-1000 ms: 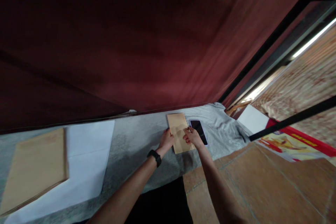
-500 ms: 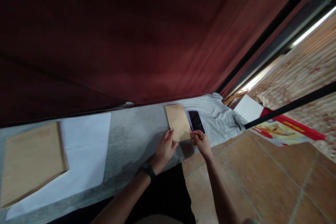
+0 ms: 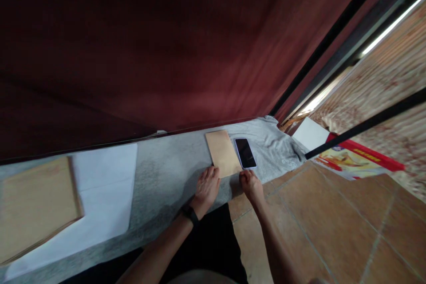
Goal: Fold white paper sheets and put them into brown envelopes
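A tan rectangle of kraft paper (image 3: pixel 222 153) lies flat on a grey surface in front of me; whether it is a folded sheet or an envelope I cannot tell. My left hand (image 3: pixel 208 184), with a dark band at the wrist, has its fingers together at the paper's lower left corner. At the lower right corner, the fingers of my right hand (image 3: pixel 251 185) are closed on the paper's edge. A dark-screened phone (image 3: pixel 245 153) in a pale case lies just right of the paper, directly beyond my right hand.
To the left, a stack of larger kraft papers (image 3: pixel 40 204) rests on a white sheet (image 3: pixel 108 191). Grey cloth (image 3: pixel 276 146) lies at the right end, beside a black bar (image 3: pixel 366 124) and a red-and-yellow printed box (image 3: pixel 359 155). A dark red curtain (image 3: pixel 166 53) hangs behind.
My right hand has drawn closer in and its fingers have curled tighter at the paper's lower corner. My left hand stays by the left corner. The whole view has shifted slightly.
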The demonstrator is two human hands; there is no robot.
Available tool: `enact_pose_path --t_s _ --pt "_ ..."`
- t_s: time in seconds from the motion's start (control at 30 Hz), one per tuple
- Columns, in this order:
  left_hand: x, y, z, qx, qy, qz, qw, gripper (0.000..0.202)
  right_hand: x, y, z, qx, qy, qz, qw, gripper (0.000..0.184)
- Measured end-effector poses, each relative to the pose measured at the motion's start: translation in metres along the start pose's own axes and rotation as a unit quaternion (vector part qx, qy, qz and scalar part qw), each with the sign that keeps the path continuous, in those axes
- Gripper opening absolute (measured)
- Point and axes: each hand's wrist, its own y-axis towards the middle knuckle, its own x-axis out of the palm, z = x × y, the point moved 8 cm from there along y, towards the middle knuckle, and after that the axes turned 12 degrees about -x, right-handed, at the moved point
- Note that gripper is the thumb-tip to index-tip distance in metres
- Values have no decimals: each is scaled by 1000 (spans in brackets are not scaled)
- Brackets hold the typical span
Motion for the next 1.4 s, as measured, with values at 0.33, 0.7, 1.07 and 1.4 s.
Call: enact_pose_path --t_s 0.33,0.7,1.07,1.4 --pt "0 2 1 3 2 -5 1000 32 -4 0 -7 -9 5 7 1000 28" --pt "-41 -58 -85 -43 -20 90 995 46 32 -34 -57 -124 194 49 972 29" --pt "-91 -147 -253 -253 107 283 919 71 94 -34 -174 -257 133 24 957 29" --pt "-89 -148 -256 -281 145 184 931 58 97 -40 -184 -275 38 63 959 29"
